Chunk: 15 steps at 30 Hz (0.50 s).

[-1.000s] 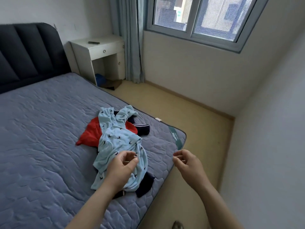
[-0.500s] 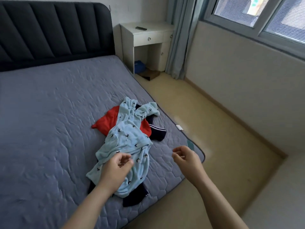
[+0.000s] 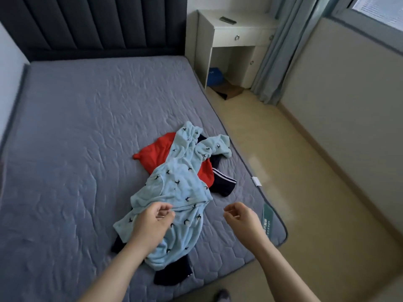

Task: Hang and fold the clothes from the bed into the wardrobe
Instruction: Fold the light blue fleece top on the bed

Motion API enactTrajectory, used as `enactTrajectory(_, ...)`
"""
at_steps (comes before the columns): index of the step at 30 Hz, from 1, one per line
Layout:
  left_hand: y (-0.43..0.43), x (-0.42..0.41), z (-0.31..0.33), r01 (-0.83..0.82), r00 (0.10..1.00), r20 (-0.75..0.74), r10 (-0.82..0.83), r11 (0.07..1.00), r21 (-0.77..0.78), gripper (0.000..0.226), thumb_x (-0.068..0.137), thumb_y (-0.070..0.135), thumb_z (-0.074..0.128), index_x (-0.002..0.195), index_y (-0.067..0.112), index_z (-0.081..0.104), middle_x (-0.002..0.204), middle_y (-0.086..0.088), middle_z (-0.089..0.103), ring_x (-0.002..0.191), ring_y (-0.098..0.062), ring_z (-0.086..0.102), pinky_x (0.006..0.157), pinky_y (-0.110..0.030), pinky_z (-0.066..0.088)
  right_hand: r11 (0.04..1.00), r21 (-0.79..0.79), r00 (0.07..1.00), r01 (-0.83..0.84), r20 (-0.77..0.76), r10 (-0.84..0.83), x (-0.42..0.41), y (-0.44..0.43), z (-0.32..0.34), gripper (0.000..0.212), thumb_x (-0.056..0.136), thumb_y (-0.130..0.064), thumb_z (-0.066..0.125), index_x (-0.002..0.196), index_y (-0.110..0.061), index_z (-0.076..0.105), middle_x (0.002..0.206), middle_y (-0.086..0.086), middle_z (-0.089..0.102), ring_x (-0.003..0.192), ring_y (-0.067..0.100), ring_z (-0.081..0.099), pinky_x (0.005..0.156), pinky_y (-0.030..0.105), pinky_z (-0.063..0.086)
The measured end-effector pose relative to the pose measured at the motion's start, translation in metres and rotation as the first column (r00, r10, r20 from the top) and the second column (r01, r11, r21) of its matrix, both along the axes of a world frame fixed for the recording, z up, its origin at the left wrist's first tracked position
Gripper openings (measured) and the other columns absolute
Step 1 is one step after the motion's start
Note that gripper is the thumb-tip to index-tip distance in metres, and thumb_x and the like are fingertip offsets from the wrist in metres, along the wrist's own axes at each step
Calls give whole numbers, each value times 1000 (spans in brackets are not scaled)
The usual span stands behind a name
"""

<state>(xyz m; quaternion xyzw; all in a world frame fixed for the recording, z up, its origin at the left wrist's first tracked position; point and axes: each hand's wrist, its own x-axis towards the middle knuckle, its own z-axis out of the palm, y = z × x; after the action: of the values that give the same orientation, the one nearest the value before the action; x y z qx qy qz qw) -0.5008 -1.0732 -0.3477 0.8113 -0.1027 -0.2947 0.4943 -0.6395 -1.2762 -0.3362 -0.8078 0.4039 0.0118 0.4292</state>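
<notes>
A small pile of clothes lies near the right edge of the grey quilted bed (image 3: 76, 149). A light blue patterned garment (image 3: 181, 188) is crumpled on top, over a red garment (image 3: 157, 151) and a dark navy piece with white stripes (image 3: 222, 184). My left hand (image 3: 152, 221) hovers over the near end of the blue garment with fingers loosely curled, and I see no cloth between them. Over the mattress to the right of the pile, my right hand (image 3: 242, 216) is also loosely curled and holds nothing. No wardrobe is in view.
A dark padded headboard (image 3: 98, 25) stands at the far end of the bed. A white nightstand (image 3: 235, 33) with a remote (image 3: 227, 20) on it sits beside a blue-grey curtain (image 3: 274, 62). Under it are a blue item (image 3: 214, 76) and a brown box (image 3: 231, 91). Beige floor runs along the right.
My view has swung left and down, bringing the headboard and whole bed into view. Both hands keep about the same pose over the pile; the clothes have not moved.
</notes>
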Motion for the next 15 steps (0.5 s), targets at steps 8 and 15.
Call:
enactTrajectory(8,-50,14,-32,-165,986,9,165,983,82,12,87,16,66,88,28,63,87,6,68,81,2,64,62,-8,45,979,42,977,-197,-72,200,67,-89,-47,8,91,-27,57,99,-26,59,86,-16,60,73,-2,55,51,10,37)
enactTrajectory(15,-90,36,-79,-267,962,-9,273,946,186,10,88,24,64,96,28,61,94,12,65,90,1,61,68,-13,42,933,80,926,-350,-123,357,130,-141,-109,19,92,-29,56,106,-17,62,93,-10,63,77,-1,54,55,12,34)
